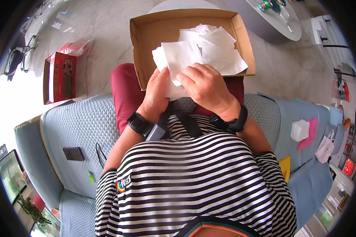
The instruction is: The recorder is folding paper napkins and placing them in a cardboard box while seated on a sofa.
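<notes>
My left hand [156, 91] grips a stack of white paper sheets [158, 57] from the left, thumb on top. Over the front of that stack, my right hand [203, 84] pinches the lower edge of a folded white sheet [181, 54] between thumb and fingers. Both hands are above my lap, at the near side of a shallow brown cardboard box [160, 22]. A loose pile of white sheets [219, 51] lies in the right half of the box. The fingers of my left hand are partly hidden behind the paper.
Blue quilted sofa covers [77, 124] spread on both sides of me. A dark phone [73, 154] and a green lighter [90, 176] lie at left; a white paper stack [300, 130] rests at right on pink wrapping [310, 133]. A red box [62, 77] stands on the floor.
</notes>
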A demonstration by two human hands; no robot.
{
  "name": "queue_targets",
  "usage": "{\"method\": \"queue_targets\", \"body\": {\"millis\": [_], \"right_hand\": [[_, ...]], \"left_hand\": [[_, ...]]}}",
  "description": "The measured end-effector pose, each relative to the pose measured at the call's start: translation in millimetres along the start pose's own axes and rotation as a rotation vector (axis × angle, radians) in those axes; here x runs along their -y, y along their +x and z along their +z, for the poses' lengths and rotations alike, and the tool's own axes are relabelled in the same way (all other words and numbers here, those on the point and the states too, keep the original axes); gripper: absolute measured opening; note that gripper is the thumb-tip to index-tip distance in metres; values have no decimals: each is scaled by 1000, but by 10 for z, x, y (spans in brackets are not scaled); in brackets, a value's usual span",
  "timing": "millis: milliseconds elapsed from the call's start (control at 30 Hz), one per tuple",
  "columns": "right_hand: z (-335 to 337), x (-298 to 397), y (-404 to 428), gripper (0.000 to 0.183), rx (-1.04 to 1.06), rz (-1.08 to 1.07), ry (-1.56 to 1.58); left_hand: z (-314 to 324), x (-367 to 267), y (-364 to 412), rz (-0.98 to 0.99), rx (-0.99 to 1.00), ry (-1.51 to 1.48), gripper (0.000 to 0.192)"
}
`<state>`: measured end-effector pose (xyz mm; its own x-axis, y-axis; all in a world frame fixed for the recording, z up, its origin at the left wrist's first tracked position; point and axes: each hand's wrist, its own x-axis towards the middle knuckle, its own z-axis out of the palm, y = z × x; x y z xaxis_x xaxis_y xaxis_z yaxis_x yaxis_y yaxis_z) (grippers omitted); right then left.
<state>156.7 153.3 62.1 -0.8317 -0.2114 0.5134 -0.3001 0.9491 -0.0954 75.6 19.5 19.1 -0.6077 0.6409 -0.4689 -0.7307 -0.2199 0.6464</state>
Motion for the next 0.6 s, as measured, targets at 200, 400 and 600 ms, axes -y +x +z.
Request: {"method": "queue_targets", "body": {"millis": [200,400,600], "right_hand": [[-134,-51,77,26,-62,90,263],[-30,-800,-229,25,109,600,71],[448,-1143,-585,27,373,632,-127]], "left_hand": [[26,-90,-59,-10,61,-66,42],[8,-83,-74,103,-21,48,42],[-6,-64,-78,127,-19,30,44]]}}
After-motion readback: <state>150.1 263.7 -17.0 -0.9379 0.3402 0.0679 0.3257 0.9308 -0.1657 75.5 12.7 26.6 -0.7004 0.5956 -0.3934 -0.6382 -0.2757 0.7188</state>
